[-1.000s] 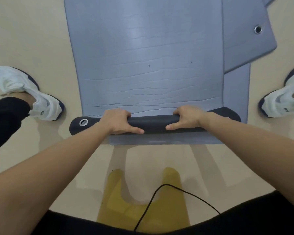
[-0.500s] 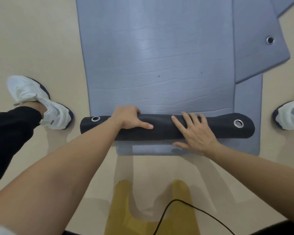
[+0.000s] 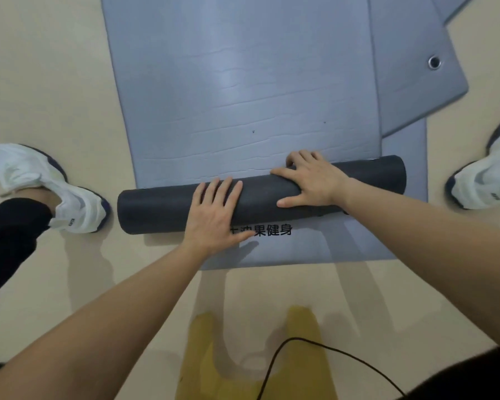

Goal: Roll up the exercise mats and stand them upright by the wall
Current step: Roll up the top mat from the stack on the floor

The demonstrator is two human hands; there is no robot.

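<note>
A blue-grey exercise mat (image 3: 243, 96) lies on the beige floor, its near end wound into a thick dark-grey roll (image 3: 162, 209) lying crosswise. My left hand (image 3: 214, 217) presses flat on the roll's near side, fingers spread. My right hand (image 3: 312, 180) lies over the roll further right, fingers curled over its far edge and thumb on the near side. Beneath lies a second mat (image 3: 329, 249), its near end showing with black printed characters. A third mat (image 3: 410, 90) with a metal eyelet (image 3: 434, 62) overlaps at the upper right.
My feet in white shoes stand on either side, the left shoe (image 3: 41, 183) and the right shoe (image 3: 485, 180). A yellow shape (image 3: 202, 370) and a black cable (image 3: 329, 350) lie on the floor close to my body. Beige floor surrounds the mats.
The roll has grown thicker and moved away from me, taking its eyelets inside and uncovering the printed characters. My left hand went from gripping to flat; my right hand shifted onto the roll's top.
</note>
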